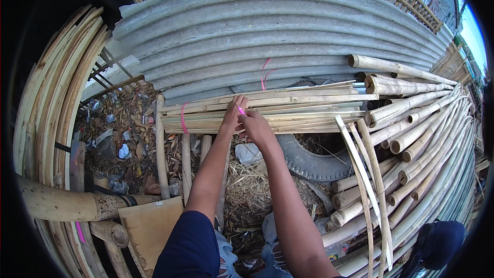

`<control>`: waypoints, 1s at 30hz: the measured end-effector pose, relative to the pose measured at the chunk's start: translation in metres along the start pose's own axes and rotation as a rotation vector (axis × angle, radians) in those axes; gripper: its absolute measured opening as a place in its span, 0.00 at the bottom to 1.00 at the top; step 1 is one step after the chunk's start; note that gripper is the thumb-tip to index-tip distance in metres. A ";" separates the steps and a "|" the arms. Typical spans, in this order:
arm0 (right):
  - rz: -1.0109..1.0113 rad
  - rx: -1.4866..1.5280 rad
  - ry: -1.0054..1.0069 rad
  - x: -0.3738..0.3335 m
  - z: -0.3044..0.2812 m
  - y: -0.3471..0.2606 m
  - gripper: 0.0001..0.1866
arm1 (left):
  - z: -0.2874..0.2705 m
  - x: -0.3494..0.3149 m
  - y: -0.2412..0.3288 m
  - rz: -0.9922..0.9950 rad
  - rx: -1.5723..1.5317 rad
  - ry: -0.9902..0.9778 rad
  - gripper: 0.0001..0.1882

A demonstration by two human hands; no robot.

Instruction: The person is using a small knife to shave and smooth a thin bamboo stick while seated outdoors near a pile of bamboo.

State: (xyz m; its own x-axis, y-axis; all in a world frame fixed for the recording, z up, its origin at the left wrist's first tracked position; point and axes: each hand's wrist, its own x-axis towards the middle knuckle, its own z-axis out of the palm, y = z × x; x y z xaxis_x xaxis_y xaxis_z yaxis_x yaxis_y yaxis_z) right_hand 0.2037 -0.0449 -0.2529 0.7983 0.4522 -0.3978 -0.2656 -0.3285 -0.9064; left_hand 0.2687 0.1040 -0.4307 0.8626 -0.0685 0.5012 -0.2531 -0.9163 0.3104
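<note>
A bundle of split bamboo strips (303,101) lies crosswise in front of me. One pink strap (183,118) circles its left part. Pink loose strap ends (264,74) stick up behind the middle of the bundle. My left hand (233,112) rests on the bundle, its fingers close together; what they hold is hidden. Just right of it and nearly touching, my right hand (256,125) is closed on a short piece of pink strap (240,108) that shows between the two hands. How the strap runs under my fingers cannot be seen.
Corrugated grey sheeting (288,25) rises behind the bundle. Bamboo poles (411,139) are stacked at the right, with curved strips (368,190) leaning there. A tyre (314,162) lies below the bundle. Long wood slats (54,103) stand at the left. Dry leaves and litter (128,144) cover the ground.
</note>
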 end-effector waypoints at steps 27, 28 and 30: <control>-0.869 0.648 0.766 -0.111 -0.116 -0.087 0.12 | -0.236 0.072 0.189 -0.088 -0.584 0.245 0.12; -0.869 0.661 0.625 -0.117 -0.107 -0.093 0.13 | -0.247 0.065 0.188 -0.117 -0.631 0.261 0.13; -0.862 0.594 0.377 -0.124 -0.092 -0.097 0.17 | -0.265 0.050 0.190 -0.153 -0.663 0.296 0.13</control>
State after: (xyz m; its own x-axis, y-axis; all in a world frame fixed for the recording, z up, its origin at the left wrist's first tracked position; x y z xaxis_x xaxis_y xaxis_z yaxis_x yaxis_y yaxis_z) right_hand 0.1798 -0.1454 -0.1026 0.9267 0.0237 0.3749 0.3210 0.4686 -0.8230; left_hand 0.1474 0.0310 -0.1326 0.7789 0.2363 0.5810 -0.4315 -0.4703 0.7698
